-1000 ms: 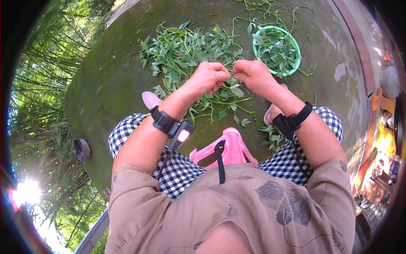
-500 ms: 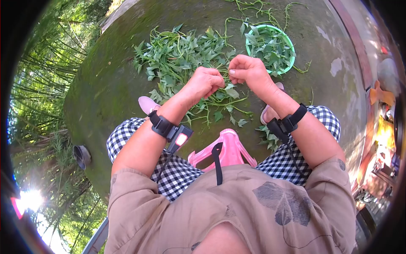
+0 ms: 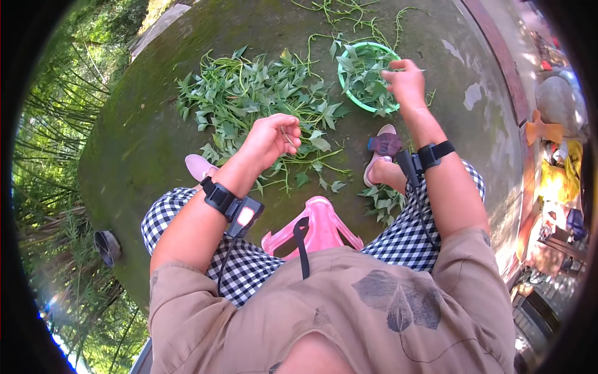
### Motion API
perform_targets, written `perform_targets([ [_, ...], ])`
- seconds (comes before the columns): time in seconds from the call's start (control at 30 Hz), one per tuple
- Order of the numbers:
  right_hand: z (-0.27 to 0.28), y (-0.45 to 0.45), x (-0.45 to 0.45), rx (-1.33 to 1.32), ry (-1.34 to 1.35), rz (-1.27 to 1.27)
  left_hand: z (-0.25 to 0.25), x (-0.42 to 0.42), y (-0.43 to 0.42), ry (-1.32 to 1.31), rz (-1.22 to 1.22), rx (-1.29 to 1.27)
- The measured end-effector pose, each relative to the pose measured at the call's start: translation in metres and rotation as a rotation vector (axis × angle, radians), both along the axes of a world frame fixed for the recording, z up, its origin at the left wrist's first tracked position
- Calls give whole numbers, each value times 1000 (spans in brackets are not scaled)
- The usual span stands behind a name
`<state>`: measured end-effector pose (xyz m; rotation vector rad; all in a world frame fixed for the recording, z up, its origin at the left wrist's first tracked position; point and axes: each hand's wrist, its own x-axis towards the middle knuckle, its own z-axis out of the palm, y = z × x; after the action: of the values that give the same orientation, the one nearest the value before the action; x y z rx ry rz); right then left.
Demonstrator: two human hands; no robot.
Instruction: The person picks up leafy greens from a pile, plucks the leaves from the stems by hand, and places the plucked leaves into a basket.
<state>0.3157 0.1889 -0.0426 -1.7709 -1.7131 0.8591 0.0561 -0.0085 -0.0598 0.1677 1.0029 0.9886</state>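
Note:
A heap of leafy green vines [image 3: 249,93], which look like sweet potato greens, lies on the mossy ground ahead of me. My left hand [image 3: 274,138] is over its near edge, fingers curled around a thin vine stem [image 3: 288,136]. At the right stands a round green basket [image 3: 350,95] with picked leaves [image 3: 367,71] in it. Above the basket's right rim is my right hand [image 3: 406,84], its fingers apart and pointing left over the leaves; I make out nothing between them.
Bare vine stems [image 3: 349,15] lie beyond the basket. A few leaves [image 3: 383,202] are by my right foot. A pink plastic stool [image 3: 317,215] shows between my knees. At the left edge lies a dark pot [image 3: 107,247], with greenery behind it.
My right hand has parted from my left and moved right and forward to the basket. My left hand has moved slightly left and down, and the whole view has shifted a little.

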Motion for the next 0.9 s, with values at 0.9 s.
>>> perform_targets([
  [0.9,-5,-105,-80,-870,250,295,8,15,1,-105,190,87],
])
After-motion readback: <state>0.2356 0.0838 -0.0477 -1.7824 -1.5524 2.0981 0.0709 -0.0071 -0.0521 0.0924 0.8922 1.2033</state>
